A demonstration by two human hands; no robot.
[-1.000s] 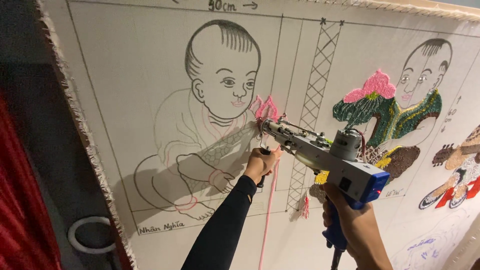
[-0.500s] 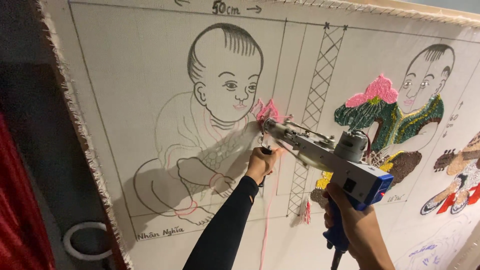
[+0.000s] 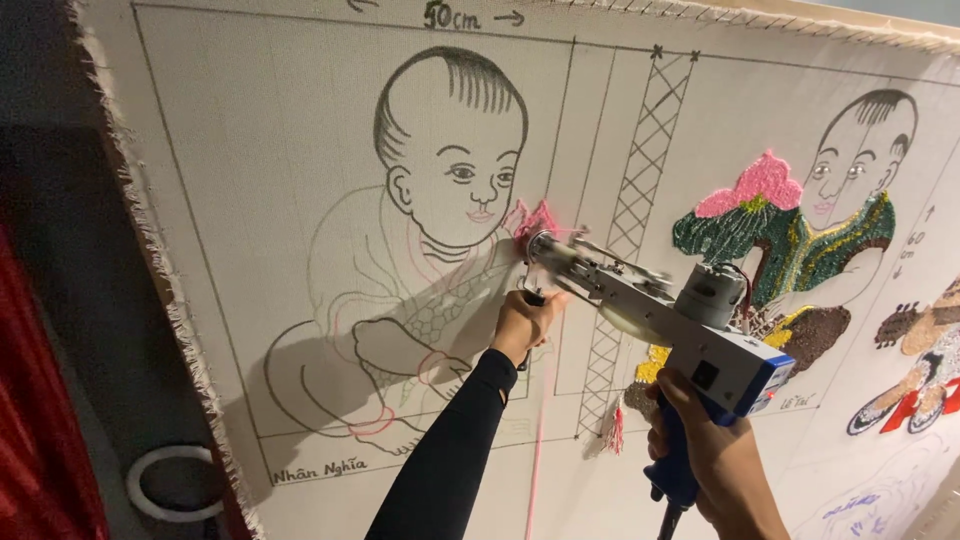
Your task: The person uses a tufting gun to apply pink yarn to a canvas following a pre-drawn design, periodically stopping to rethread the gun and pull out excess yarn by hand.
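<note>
A rug-making workshop: a large pale backing cloth [image 3: 300,150] stretched upright with frayed edges, figures drawn on it in outline, some patches already tufted in coloured yarn [image 3: 790,240], and a tufting gun [image 3: 660,310] pressed against it.

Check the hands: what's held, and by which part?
Both hold the tufting gun: right hand on its blue rear grip, left hand on the front handle under the barrel.

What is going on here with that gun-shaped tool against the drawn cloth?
A person presses a grey and blue tufting gun against a stretched white cloth bearing drawn children. The right hand grips its blue handle; the left hand holds the front grip. The needle end meets a small patch of pink yarn beside the outlined baby's chin.
</note>
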